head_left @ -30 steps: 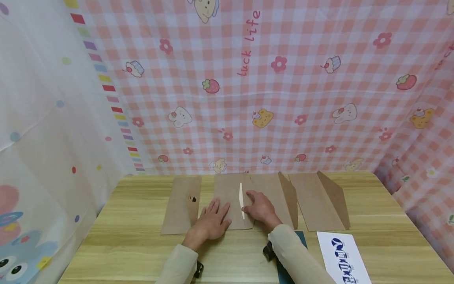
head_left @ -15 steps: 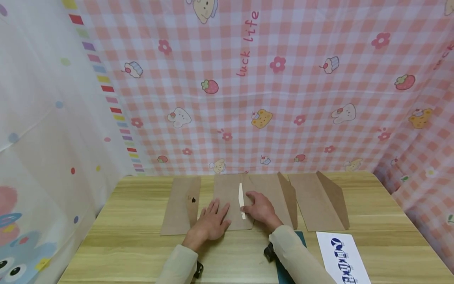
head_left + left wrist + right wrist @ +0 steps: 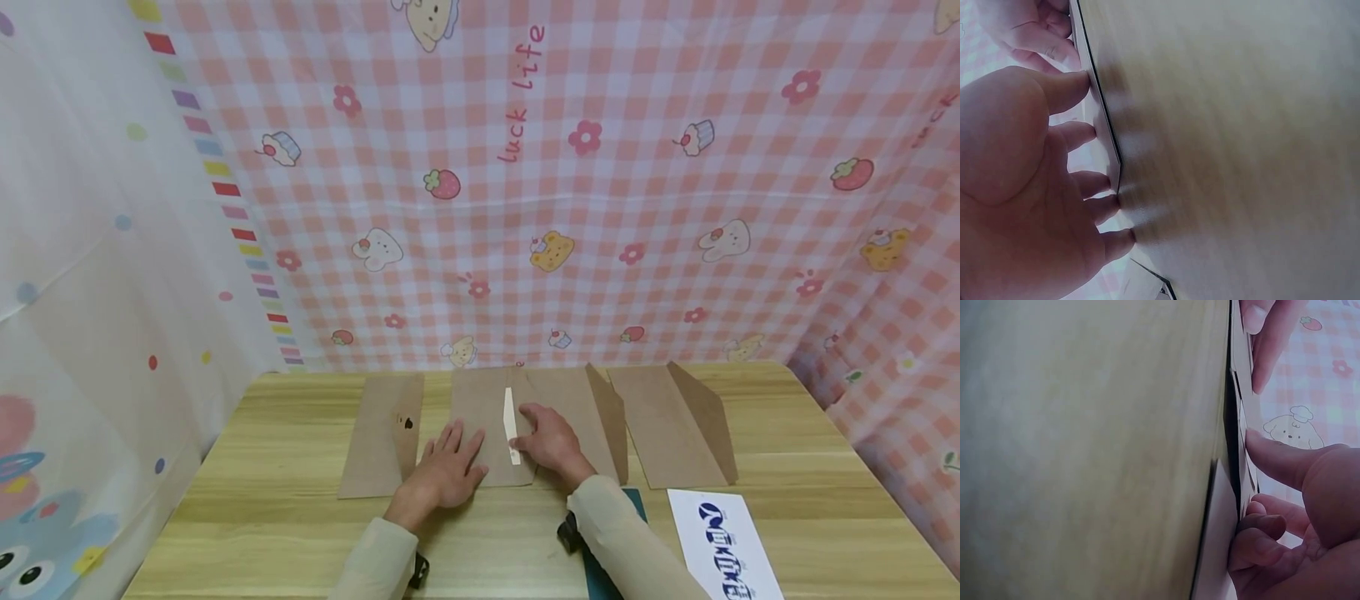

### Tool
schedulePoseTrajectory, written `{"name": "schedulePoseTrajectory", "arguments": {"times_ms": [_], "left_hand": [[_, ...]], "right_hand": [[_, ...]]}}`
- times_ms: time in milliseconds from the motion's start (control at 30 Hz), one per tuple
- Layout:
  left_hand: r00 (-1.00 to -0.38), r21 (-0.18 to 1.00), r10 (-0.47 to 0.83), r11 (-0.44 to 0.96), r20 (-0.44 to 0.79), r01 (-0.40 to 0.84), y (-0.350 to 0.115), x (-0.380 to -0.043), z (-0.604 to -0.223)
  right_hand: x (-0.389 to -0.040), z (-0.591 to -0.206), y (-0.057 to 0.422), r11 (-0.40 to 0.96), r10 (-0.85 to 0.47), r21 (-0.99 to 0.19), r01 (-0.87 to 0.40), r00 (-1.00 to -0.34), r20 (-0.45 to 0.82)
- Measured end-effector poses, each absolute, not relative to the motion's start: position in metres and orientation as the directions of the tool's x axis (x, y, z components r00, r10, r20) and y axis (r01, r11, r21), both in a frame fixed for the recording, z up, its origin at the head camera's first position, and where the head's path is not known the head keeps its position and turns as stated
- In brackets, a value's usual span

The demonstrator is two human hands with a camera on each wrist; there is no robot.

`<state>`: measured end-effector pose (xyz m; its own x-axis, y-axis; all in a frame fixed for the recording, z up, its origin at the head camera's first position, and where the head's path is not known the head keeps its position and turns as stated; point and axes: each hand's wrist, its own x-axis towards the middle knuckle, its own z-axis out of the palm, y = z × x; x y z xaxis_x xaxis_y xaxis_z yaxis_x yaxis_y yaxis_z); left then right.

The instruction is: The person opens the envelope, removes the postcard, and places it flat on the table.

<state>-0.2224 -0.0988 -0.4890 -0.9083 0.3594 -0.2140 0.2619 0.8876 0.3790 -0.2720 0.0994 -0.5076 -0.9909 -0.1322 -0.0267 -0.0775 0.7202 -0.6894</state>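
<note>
Cloth in pink-and-white check reads "luck life"; dark-blue lettering on a white paper card, toward the right edge of the wood-grain table, is too blurred. As a second ago, the flat brown paper envelope with a slim white strip lies mid-way along the far edge, the left hand spread on it. The right hand, fingers bent, has its thumb on the strip; whether it pinches, I cannot tell.

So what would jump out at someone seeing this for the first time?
Probably the pink checked cloth, which fills the background behind the table. Below it, the left hand rests spread partly on one of a row of brown envelopes, and the right hand touches a narrow white strip near the row's middle.
</note>
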Motion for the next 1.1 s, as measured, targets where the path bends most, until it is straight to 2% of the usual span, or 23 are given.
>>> {"name": "schedulePoseTrajectory", "arguments": {"times_ms": [533,733,1100], "left_hand": [[-0.909,0.355,0.353,0.898,-0.223,0.261,-0.0973,-0.223,-0.4868],[-0.908,0.347,0.35,0.902,-0.232,0.259,-0.0967,-0.2232,-0.4873],[-0.906,0.342,0.352,0.902,-0.235,0.262,-0.0967,-0.2233,-0.4883]], "right_hand": [[-0.2712,-0.5092,0.104,0.651,-0.128,-0.757,-0.057,-0.991,-0.035],[-0.2707,-0.5097,0.1036,0.661,-0.17,-0.743,-0.103,-0.985,-0.014],[-0.2679,-0.5107,0.1023,0.694,-0.181,-0.712,-0.102,-0.983,-0.036]]}}
